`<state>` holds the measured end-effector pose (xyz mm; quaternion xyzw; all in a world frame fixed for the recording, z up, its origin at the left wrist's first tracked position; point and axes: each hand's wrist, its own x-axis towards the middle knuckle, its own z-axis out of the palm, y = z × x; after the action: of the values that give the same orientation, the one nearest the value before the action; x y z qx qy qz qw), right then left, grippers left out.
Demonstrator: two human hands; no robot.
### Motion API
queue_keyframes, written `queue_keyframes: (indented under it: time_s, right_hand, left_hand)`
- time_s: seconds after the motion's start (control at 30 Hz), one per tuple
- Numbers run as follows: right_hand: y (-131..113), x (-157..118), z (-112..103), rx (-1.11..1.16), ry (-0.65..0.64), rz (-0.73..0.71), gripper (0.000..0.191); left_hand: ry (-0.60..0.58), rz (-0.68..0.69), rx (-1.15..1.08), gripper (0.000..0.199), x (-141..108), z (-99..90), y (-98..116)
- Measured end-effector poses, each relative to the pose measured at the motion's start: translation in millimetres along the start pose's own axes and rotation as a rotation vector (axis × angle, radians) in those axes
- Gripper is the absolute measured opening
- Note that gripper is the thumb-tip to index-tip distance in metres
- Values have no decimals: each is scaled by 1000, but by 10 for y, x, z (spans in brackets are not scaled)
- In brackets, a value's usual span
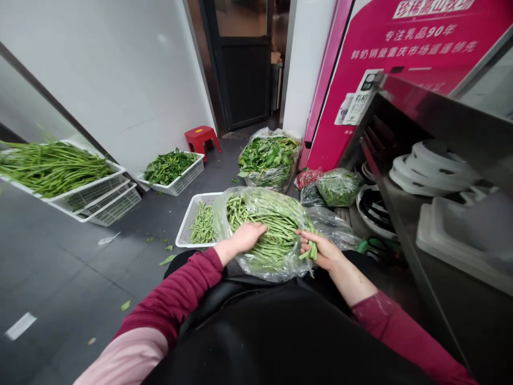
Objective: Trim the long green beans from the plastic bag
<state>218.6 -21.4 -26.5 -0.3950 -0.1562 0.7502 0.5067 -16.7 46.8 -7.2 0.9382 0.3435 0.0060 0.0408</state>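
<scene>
A clear plastic bag (pixel 266 267) full of long green beans (pixel 276 230) lies open in front of my body. My left hand (pixel 247 237) rests on the beans at the bag's left side, its fingers together over them; whether it grips any is hidden. At the right edge of the bag, my right hand (pixel 320 248) is closed round a small bunch of green beans (pixel 311 250). Left of the bag is a white basket (pixel 185 227) with short bean pieces (pixel 203 223) in it.
Stacked white baskets (pixel 116 206) of long green stems stand at the left. A basket of leaves (pixel 186 179), a red stool (pixel 202 139) and a bag of leafy greens (pixel 270 155) are farther off. A metal shelf (pixel 425 256) with white containers borders the right.
</scene>
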Motion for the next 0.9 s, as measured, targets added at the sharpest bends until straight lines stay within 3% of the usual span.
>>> queue_keyframes:
  time_s: [0.17, 0.37, 0.5, 0.7, 0.9]
  right_hand:
    - [14, -46, 144, -147, 12, -183, 16]
    - [17, -188, 386, -281, -64, -328, 23]
    - [51, -192, 396, -454, 96, -469, 31]
    - [63, -177, 403, -829, 282, -644, 27]
    - [38, -228, 441, -1033, 314, -750, 27]
  left_hand:
    - [129, 91, -106, 22, -53, -284, -55]
    - [207, 50, -89, 22, -94, -333, 18]
    - [210, 30, -95, 22, -146, -392, 69]
    - [225, 33, -180, 20, -240, -490, 218]
    - [226, -11, -282, 18, -304, -515, 274]
